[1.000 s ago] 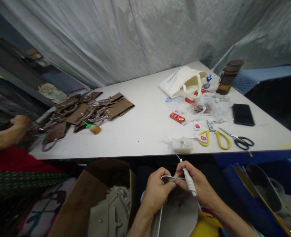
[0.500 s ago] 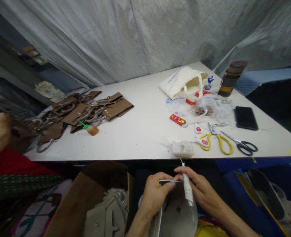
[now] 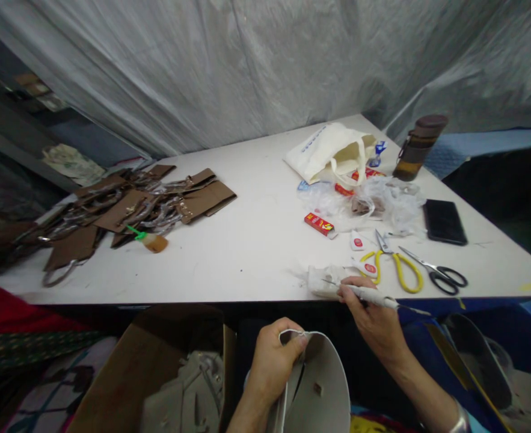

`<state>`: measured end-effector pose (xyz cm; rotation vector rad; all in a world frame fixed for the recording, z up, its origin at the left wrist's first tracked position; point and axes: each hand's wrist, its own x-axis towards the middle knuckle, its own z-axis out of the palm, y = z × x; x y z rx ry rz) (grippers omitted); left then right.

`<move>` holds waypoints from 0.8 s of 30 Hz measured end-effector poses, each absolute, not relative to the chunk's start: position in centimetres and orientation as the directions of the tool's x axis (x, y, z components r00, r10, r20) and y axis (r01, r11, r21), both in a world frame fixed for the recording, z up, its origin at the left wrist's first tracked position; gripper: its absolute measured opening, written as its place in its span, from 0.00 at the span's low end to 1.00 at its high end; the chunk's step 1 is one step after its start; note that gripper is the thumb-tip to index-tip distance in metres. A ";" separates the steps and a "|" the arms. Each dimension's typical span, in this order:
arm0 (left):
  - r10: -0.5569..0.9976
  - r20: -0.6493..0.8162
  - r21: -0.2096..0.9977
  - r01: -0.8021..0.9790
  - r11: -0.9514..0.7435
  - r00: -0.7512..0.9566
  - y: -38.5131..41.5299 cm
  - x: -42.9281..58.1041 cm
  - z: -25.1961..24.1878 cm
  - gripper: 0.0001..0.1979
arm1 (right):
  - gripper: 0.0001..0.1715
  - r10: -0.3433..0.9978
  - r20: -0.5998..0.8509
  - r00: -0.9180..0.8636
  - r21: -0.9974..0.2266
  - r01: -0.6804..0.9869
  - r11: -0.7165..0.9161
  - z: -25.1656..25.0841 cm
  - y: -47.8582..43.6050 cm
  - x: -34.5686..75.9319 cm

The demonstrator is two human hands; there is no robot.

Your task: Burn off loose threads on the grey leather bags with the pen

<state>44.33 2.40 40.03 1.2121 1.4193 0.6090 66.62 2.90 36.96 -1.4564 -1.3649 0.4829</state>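
Observation:
My left hand (image 3: pixel 274 358) pinches the rim of a light grey bag body (image 3: pixel 322 373), which curves open below the table's front edge. Inside the bag a small brown square and a dark slit show. In my right hand (image 3: pixel 376 319) is a thin pointed tool with a white-wrapped handle (image 3: pixel 373 296), held level. Its tip reaches over a small whitish block (image 3: pixel 319 281) at the table edge; whether it touches the block I cannot tell. Yellow-handled scissors (image 3: pixel 400 270) and black-handled scissors (image 3: pixel 445 279) lie just beyond this hand.
Brown bag pieces (image 3: pixel 125 207) and a green-tipped glue bottle (image 3: pixel 150 240) lie on the left of the white table (image 3: pixel 256 240). A cloth tote (image 3: pixel 323 150), red box (image 3: pixel 319 225), bottle (image 3: pixel 418 150) and black phone (image 3: pixel 445 222) occupy the right. Below stands a cardboard box (image 3: pixel 112 367).
My right hand has moved from the bag rim up and right to the block, turning the tool from upright to level. My left hand still grips the rim. A co-worker's hand has left view.

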 end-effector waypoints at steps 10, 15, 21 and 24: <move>0.901 -0.415 0.877 0.318 0.360 0.125 2.5 44.0 39.6 0.10 | 0.07 0.853 0.518 0.065 -0.670 0.651 0.357 36.5 3.0 65.8; 0.901 -0.415 0.876 0.326 0.356 0.129 2.5 43.8 39.4 0.10 | 0.08 0.838 0.541 -0.063 -0.555 0.722 0.413 36.6 3.3 65.6; 0.908 -0.398 0.880 0.334 0.339 0.128 2.5 43.8 39.3 0.09 | 0.14 0.839 0.519 -0.163 -0.423 0.804 0.418 37.2 3.7 64.9; 0.906 -0.403 0.877 0.336 0.343 0.127 2.4 43.9 39.3 0.07 | 0.12 0.826 0.545 -0.145 -0.420 0.805 0.418 36.9 3.8 65.0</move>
